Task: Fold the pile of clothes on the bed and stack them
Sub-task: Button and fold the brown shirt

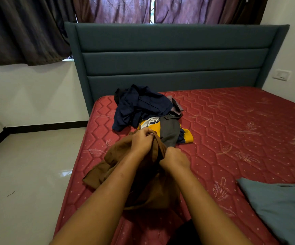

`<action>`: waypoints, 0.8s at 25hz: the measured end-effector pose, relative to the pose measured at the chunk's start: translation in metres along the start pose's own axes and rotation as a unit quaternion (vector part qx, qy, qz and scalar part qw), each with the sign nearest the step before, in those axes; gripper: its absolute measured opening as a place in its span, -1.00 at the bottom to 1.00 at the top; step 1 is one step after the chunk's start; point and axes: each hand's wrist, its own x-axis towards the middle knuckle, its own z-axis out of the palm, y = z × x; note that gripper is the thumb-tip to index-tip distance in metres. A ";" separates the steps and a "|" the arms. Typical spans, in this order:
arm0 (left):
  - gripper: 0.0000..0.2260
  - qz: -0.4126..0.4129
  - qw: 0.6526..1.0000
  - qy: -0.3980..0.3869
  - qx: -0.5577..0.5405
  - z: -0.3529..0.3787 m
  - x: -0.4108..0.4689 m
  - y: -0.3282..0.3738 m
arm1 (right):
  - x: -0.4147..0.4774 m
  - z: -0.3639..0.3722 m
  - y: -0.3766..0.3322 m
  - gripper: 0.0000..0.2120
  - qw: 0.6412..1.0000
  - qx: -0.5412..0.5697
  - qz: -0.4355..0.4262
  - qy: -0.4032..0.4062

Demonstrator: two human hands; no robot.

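A brown garment [107, 165] hangs crumpled over the near left part of the red mattress [231, 131]. My left hand [142, 141] grips its upper edge, and my right hand [175, 159] grips the same edge just to the right and nearer to me. Beyond my hands lies the pile: a navy shirt [139, 105] on top at the back, a grey piece [168, 131] and a yellow garment [187, 137] under it. A blue-grey garment [281, 204] lies flat at the near right.
The teal padded headboard [175, 61] stands behind the pile. The mattress's left edge drops to a glossy tiled floor [28, 174]. Dark curtains [23, 32] hang at the back left. A wall socket [281, 75] sits on the right wall.
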 end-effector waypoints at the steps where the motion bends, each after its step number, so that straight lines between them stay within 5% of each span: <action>1: -0.86 -0.015 0.999 -0.038 -0.019 -0.001 -0.001 -0.005 | 0.001 0.003 0.004 -0.73 0.999 0.003 0.016 -0.034; 3: -0.75 -0.046 0.991 -0.109 -0.065 -0.002 -0.009 -0.015 | 0.004 0.006 0.009 -0.80 0.998 0.055 0.021 -0.036; 5: -0.64 -0.039 0.993 -0.077 -0.075 -0.007 -0.023 -0.023 | 0.008 0.010 0.012 -0.84 0.993 0.118 0.009 -0.018; 7: -0.62 -0.041 0.999 -0.005 -0.015 -0.010 -0.041 -0.032 | 0.010 0.014 0.013 -0.88 0.979 0.203 0.012 -0.014; 9: -0.62 -0.065 0.992 -0.045 0.096 -0.006 -0.062 -0.042 | 0.009 0.021 0.014 -0.83 0.961 0.272 0.045 -0.019; 11: -0.70 -0.093 0.976 -0.119 0.157 0.001 -0.073 -0.051 | 0.006 0.028 0.017 -0.78 0.958 0.279 0.060 -0.008; 15: -0.86 -0.102 0.990 -0.062 0.072 0.004 -0.070 -0.051 | 0.001 0.033 0.022 -0.84 0.956 0.287 0.060 0.029; 17: -0.87 -0.111 0.993 -0.028 0.008 0.003 -0.070 -0.047 | -0.004 0.029 0.019 -0.90 0.920 0.384 0.076 -0.010; 20: -0.80 -0.129 0.989 0.010 -0.065 -0.001 -0.071 -0.045 | -0.011 0.022 0.014 -0.79 0.807 0.565 0.100 -0.138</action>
